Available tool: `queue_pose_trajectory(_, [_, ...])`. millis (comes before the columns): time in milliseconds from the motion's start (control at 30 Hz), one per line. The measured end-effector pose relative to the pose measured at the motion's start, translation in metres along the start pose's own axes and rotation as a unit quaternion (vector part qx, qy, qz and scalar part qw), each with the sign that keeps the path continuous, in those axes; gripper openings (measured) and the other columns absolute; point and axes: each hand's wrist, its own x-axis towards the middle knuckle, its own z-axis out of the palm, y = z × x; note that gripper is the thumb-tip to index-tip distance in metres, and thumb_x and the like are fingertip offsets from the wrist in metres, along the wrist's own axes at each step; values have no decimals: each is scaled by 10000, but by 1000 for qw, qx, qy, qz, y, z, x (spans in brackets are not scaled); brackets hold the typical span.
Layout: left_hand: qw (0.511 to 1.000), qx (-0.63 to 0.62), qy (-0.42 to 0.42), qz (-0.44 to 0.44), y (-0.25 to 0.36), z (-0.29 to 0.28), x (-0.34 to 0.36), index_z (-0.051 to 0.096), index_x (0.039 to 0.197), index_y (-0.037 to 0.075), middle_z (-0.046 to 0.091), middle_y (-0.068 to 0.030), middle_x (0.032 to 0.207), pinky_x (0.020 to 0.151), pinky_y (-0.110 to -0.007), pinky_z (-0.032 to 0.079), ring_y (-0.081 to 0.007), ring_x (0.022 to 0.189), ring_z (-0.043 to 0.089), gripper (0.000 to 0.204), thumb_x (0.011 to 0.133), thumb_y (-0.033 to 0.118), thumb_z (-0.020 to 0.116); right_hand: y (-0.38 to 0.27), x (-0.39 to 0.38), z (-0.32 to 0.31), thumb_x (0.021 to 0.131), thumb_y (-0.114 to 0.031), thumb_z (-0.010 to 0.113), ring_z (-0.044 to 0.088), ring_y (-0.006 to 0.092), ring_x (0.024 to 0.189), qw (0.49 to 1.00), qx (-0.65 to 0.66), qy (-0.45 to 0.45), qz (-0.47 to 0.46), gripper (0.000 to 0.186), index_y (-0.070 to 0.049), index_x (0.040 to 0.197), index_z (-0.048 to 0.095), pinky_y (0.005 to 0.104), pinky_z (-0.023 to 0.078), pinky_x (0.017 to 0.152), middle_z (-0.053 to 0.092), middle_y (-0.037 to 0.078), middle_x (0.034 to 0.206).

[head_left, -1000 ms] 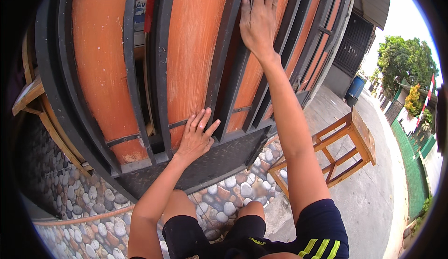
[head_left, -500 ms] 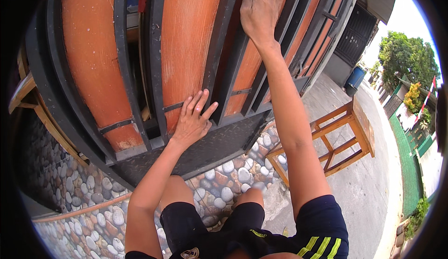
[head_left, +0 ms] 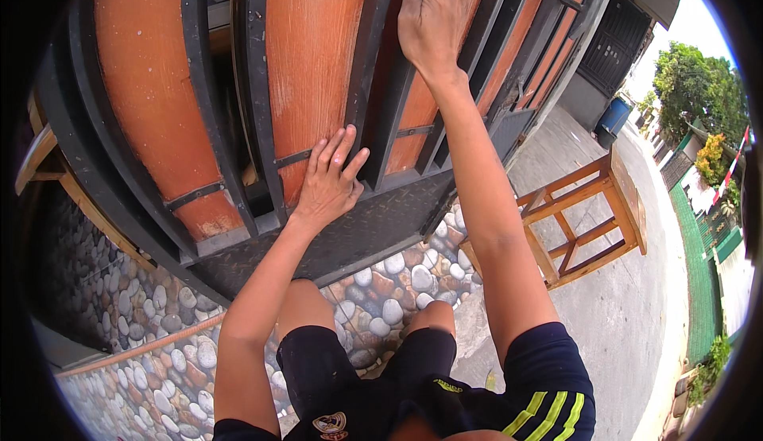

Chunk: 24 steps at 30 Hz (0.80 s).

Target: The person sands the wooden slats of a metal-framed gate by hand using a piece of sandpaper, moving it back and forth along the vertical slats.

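Up against the black-barred gate (head_left: 377, 35), both hands are raised and we have the palms turned to its face! Down low, we see the left hand (head_left: 327, 177) on an orange panel (head_left: 311, 59), fingers spread and nearly straight, the tips right beside a black upright bar (head_left: 357, 97). Higher and farther right comes the right hand (head_left: 435, 26), unclosed, thumb standing well away; the other fingertips run out past the top edge, so we cannot tell whether they hook around anything. Below, we catch bare knees (head_left: 306, 307) facing the gate's dark lower plate (head_left: 358, 230), above a pebble-patterned floor (head_left: 191, 361). Over on the right, partly hidden by the right forearm (head_left: 485, 178), we spot a wooden stool (head_left: 626, 198) on grey concrete (head_left: 612, 322), with a blue drum (head_left: 615, 115) farther back
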Motion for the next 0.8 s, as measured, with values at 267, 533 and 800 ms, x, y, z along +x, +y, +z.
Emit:
queue_pose_trajectory(267, [998, -65, 21, -5, 3, 0, 4, 209, 1421, 205, 218, -131, 1506, 1131, -455, 229, -299, 1366, 266, 918, 633, 49, 652, -25, -228, -6, 921, -163, 473, 65, 489, 1386, 987, 75, -112, 92, 606, -60, 1463, 222, 547, 139, 1108, 34, 291, 1510])
queue_pose_trajectory(533, [995, -95, 9, -7, -2, -9, 3, 246, 1408, 189, 224, -146, 1501, 1128, -472, 204, -310, 1371, 256, 719, 753, 139, 538, -10, -163, 5, 936, -142, 450, 42, 493, 1385, 991, 100, -54, 64, 597, -53, 1468, 194, 546, 126, 1110, 15, 292, 1509])
queue_pose_trajectory(800, [981, -178, 73, 8, 1, -12, 6, 278, 1390, 140, 313, -184, 1449, 1089, -509, 252, -346, 1294, 377, 540, 874, 174, 434, -35, -275, -1, 866, -147, 555, 54, 500, 1380, 984, 54, -145, 84, 635, -86, 1440, 293, 567, 118, 1111, 62, 289, 1503])
